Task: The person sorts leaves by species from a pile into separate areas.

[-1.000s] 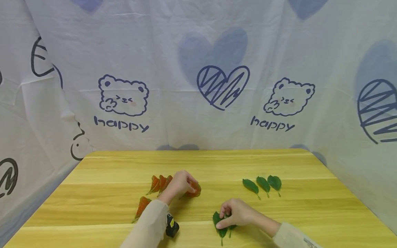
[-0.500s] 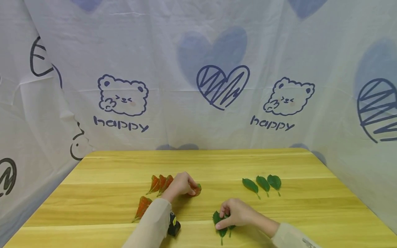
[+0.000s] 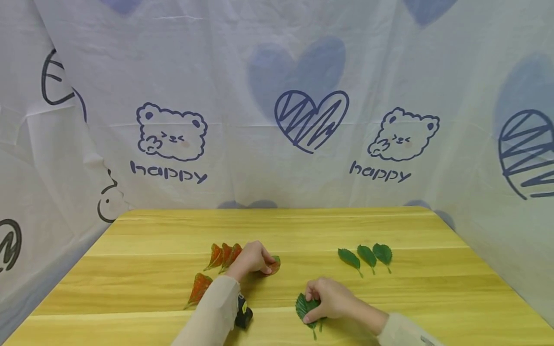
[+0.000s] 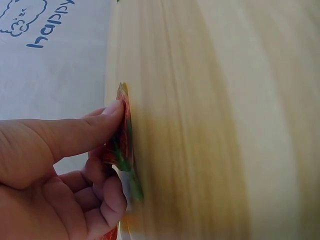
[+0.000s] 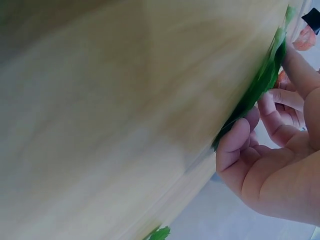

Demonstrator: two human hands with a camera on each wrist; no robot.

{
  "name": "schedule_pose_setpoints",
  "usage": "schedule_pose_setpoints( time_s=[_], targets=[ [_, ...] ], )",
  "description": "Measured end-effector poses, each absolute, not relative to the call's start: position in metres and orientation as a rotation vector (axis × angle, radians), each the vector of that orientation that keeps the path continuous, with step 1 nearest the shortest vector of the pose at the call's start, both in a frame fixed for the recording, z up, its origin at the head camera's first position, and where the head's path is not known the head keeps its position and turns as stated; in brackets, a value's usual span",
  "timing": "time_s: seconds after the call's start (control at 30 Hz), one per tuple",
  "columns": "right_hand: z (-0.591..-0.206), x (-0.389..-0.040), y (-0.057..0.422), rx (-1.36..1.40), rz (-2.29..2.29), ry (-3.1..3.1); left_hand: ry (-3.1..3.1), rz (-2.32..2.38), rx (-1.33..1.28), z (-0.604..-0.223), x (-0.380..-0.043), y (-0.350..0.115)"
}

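In the head view my left hand (image 3: 253,259), at the table's middle, pinches a red leaf (image 3: 274,265) with green at its tip. The left wrist view shows this red leaf (image 4: 125,107) between thumb and curled fingers, close to the tabletop. Nearer the front, my right hand (image 3: 331,299) pinches a green leaf (image 3: 301,307) with toothed edges, its stem towards me. Another stem shows beside it, its leaf mostly hidden by the hand. From the right wrist, the green leaf (image 5: 260,82) lies along thumb and fingertips, just at the table surface.
Several red leaves (image 3: 215,256) stand in a row left of my left hand; another red leaf (image 3: 200,288) lies nearer, partly behind the sleeve. Three green leaves (image 3: 367,256) lie at the right on the wooden table (image 3: 415,283). A printed curtain (image 3: 242,158) hangs behind.
My left thumb and fingers have closed in on the red leaf, covering more of it. The green leaf in my right hand has turned slightly and shifted, its stem now further right.
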State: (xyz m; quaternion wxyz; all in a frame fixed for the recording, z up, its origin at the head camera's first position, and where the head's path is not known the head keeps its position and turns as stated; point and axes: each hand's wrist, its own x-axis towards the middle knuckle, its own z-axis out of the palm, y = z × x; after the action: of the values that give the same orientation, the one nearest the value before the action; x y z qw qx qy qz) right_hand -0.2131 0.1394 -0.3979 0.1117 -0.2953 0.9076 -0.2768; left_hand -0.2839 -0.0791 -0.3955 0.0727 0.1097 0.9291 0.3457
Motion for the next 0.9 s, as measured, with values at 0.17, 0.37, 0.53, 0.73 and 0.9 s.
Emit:
schedule_pose_setpoints(
  time_s=[0.17, 0.37, 0.53, 0.73, 0.9],
  targets=[
    [-0.397, -0.212, 0.139, -0.828, -0.820, 2.662, 2.793, 1.032, 0.301, -0.395, -0.283, -0.078],
    [-0.397, -0.213, 0.140, -0.825, -0.963, 2.585, 2.801, 1.018, 0.317, -0.394, -0.281, -0.078],
    [-0.395, -0.214, 0.141, -0.800, -1.102, 2.535, 2.815, 1.000, 0.338, -0.395, -0.281, -0.079],
    [-0.389, -0.217, 0.147, -0.771, -1.243, 2.512, 2.818, 0.987, 0.335, -0.395, -0.281, -0.079],
    [-0.384, -0.219, 0.155, -0.672, -1.323, 2.505, 2.815, 0.991, 0.321, -0.395, -0.280, -0.079]
  ],
)
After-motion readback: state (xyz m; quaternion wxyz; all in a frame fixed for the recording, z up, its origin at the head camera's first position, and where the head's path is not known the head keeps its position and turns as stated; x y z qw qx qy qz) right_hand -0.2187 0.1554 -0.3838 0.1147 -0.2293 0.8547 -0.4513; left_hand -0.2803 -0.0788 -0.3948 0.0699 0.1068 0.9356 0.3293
